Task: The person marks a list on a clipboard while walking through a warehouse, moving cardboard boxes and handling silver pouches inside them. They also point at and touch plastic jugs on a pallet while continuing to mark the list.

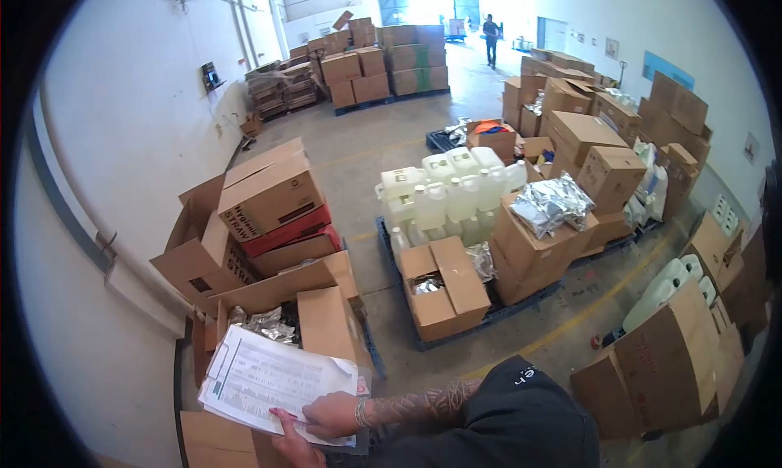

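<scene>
A clipboard (363, 378) with a stack of printed sheets (273, 378) is tilted in front of me at the lower left. My left hand (296, 445) grips its lower edge, with the thumb over the paper. My right hand (332, 414), at the end of a tattooed forearm with a bracelet, rests on the lower part of the sheets with its fingers curled. A thin reddish thing shows between the two hands, too small to identify. Just beyond the papers, an open carton (330, 313) contains crumpled silver foil packaging (273, 325).
Stacked cartons (269, 191) stand by the left wall. Ahead, a blue pallet (521, 305) bears translucent jugs (460, 195) and a foil-topped box (533, 260). More cartons (652, 370) and white containers (660, 293) are at right. A person (491, 40) stands far back near the doorway.
</scene>
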A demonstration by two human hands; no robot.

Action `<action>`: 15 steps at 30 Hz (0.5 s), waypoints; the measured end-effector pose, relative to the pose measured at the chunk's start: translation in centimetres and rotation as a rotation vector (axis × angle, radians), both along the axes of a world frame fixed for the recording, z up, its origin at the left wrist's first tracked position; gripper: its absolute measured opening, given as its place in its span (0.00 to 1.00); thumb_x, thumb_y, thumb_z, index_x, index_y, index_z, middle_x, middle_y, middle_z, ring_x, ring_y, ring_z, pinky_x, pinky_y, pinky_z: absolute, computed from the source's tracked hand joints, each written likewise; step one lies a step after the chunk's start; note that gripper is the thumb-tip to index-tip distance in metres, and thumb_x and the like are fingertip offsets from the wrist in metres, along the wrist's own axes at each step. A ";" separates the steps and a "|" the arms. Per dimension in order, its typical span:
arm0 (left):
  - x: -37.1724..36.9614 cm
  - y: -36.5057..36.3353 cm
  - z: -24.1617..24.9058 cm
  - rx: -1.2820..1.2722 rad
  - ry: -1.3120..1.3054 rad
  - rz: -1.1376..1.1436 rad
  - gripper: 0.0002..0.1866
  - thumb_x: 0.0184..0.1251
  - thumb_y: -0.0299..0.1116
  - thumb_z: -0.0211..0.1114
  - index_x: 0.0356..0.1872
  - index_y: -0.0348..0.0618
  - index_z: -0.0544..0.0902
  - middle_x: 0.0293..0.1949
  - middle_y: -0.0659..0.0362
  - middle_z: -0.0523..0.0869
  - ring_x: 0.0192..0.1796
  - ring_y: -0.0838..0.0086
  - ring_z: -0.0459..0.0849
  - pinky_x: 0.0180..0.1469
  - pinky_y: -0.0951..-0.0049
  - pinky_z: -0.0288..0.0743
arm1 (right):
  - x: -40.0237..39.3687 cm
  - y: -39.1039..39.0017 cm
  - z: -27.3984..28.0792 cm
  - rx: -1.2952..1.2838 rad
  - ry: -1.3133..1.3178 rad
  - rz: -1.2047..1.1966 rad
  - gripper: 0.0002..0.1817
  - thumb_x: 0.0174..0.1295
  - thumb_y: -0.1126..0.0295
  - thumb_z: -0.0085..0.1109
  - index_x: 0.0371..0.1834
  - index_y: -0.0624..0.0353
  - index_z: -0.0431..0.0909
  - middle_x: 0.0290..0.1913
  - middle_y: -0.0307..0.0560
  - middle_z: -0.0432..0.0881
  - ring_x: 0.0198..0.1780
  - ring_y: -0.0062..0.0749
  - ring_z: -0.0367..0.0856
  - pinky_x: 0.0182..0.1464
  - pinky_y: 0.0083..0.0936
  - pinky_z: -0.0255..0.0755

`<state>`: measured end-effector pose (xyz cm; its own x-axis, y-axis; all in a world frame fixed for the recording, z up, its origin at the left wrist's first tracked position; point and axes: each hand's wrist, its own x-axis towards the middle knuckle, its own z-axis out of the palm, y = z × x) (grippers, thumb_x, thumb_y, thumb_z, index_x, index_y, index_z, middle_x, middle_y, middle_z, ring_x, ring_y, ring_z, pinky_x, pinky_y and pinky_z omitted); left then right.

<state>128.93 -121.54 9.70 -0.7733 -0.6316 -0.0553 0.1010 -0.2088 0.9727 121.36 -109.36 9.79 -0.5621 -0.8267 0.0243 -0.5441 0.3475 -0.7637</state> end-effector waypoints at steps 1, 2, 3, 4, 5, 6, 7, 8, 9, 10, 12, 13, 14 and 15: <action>-0.4 1.0 -0.2 0.001 -0.002 -0.014 0.26 0.77 0.38 0.55 0.65 0.26 0.67 0.60 0.45 0.77 0.58 0.59 0.80 0.57 0.62 0.77 | -0.1 1.4 0.2 -0.008 -0.052 -0.021 0.19 0.67 0.51 0.50 0.37 0.58 0.77 0.32 0.58 0.83 0.38 0.57 0.83 0.43 0.47 0.75; -1.0 1.9 -0.6 0.102 0.047 -0.045 0.26 0.77 0.38 0.55 0.66 0.27 0.67 0.61 0.44 0.76 0.58 0.59 0.80 0.57 0.61 0.77 | -0.6 2.7 -0.5 -0.132 -0.062 -0.054 0.19 0.67 0.53 0.52 0.36 0.59 0.78 0.31 0.57 0.84 0.35 0.54 0.83 0.42 0.44 0.75; -1.6 2.6 -1.0 0.204 0.095 -0.073 0.26 0.77 0.38 0.55 0.66 0.27 0.66 0.61 0.43 0.76 0.58 0.59 0.80 0.57 0.61 0.77 | -0.9 4.4 -0.5 -0.130 -0.063 -0.065 0.19 0.67 0.53 0.52 0.36 0.59 0.78 0.31 0.57 0.84 0.35 0.54 0.83 0.42 0.44 0.75; -1.9 3.1 -1.3 0.234 0.065 -0.149 0.29 0.79 0.43 0.52 0.66 0.26 0.65 0.62 0.44 0.76 0.58 0.60 0.80 0.58 0.62 0.76 | -1.4 6.3 -0.5 -0.296 -0.158 -0.073 0.17 0.67 0.55 0.54 0.36 0.60 0.77 0.30 0.55 0.83 0.35 0.50 0.84 0.41 0.42 0.75; -1.7 4.7 -0.3 0.239 0.062 -0.156 0.29 0.79 0.43 0.52 0.66 0.26 0.65 0.62 0.44 0.76 0.58 0.60 0.80 0.58 0.62 0.76 | -1.4 8.6 0.5 -0.462 -0.252 -0.080 0.15 0.67 0.58 0.57 0.36 0.60 0.77 0.29 0.53 0.83 0.35 0.45 0.84 0.41 0.39 0.75; -2.3 6.5 0.6 0.206 0.076 -0.195 0.28 0.79 0.42 0.52 0.66 0.25 0.66 0.61 0.44 0.77 0.57 0.60 0.81 0.57 0.62 0.77 | -1.4 11.2 2.0 -0.506 -0.369 -0.131 0.12 0.66 0.63 0.59 0.35 0.62 0.75 0.28 0.49 0.81 0.35 0.35 0.83 0.40 0.32 0.75; -2.5 8.0 1.1 0.172 0.092 -0.232 0.28 0.79 0.42 0.52 0.65 0.24 0.66 0.60 0.44 0.77 0.57 0.60 0.81 0.56 0.63 0.77 | -1.5 13.4 2.0 -0.530 -0.182 -0.190 0.08 0.66 0.68 0.59 0.35 0.61 0.74 0.29 0.43 0.79 0.36 0.25 0.81 0.40 0.26 0.74; -3.0 9.2 0.5 0.163 0.105 -0.241 0.26 0.79 0.40 0.51 0.64 0.24 0.68 0.59 0.44 0.78 0.55 0.60 0.82 0.54 0.64 0.79 | -1.6 15.2 1.9 -0.632 -0.272 -0.222 0.08 0.65 0.70 0.60 0.35 0.61 0.73 0.30 0.41 0.78 0.36 0.22 0.79 0.39 0.24 0.74; -2.9 10.7 0.6 0.168 0.100 -0.242 0.26 0.79 0.40 0.51 0.64 0.24 0.68 0.59 0.44 0.78 0.55 0.60 0.82 0.54 0.64 0.79 | -1.5 17.1 1.8 -0.732 -0.366 -0.251 0.08 0.64 0.71 0.61 0.35 0.60 0.72 0.31 0.38 0.77 0.35 0.19 0.77 0.39 0.22 0.73; -3.1 12.6 1.4 0.145 0.096 -0.299 0.26 0.78 0.40 0.52 0.63 0.24 0.68 0.59 0.45 0.79 0.55 0.61 0.83 0.54 0.64 0.79 | -1.4 19.3 2.6 -0.709 -0.312 -0.285 0.08 0.64 0.72 0.62 0.35 0.60 0.71 0.31 0.36 0.76 0.36 0.18 0.77 0.40 0.21 0.73; -3.3 15.0 1.3 0.131 0.108 -0.362 0.25 0.77 0.38 0.53 0.64 0.25 0.67 0.58 0.46 0.80 0.53 0.62 0.83 0.53 0.64 0.79 | -1.3 23.3 3.6 -0.700 -0.187 -0.351 0.09 0.65 0.70 0.63 0.35 0.59 0.71 0.31 0.34 0.75 0.35 0.16 0.76 0.40 0.20 0.73; -3.2 16.2 1.5 0.137 0.102 -0.362 0.25 0.77 0.38 0.53 0.64 0.25 0.67 0.58 0.46 0.80 0.53 0.62 0.83 0.53 0.64 0.79 | -1.3 24.7 3.5 -0.762 -0.233 -0.369 0.11 0.67 0.68 0.62 0.32 0.61 0.72 0.31 0.36 0.77 0.36 0.16 0.76 0.38 0.20 0.72; -3.1 17.7 1.9 0.152 0.101 -0.370 0.24 0.76 0.37 0.55 0.62 0.24 0.69 0.57 0.46 0.80 0.52 0.64 0.83 0.53 0.65 0.78 | -0.8 26.1 4.7 -0.799 -0.339 -0.394 0.11 0.68 0.68 0.61 0.32 0.61 0.71 0.32 0.35 0.78 0.35 0.16 0.76 0.38 0.20 0.72; -2.9 19.1 2.3 0.166 0.099 -0.377 0.23 0.76 0.36 0.56 0.60 0.23 0.71 0.56 0.46 0.81 0.51 0.65 0.83 0.53 0.67 0.77 | -0.2 27.6 6.0 -0.834 -0.447 -0.418 0.12 0.70 0.67 0.59 0.32 0.61 0.71 0.33 0.35 0.78 0.35 0.17 0.76 0.38 0.21 0.72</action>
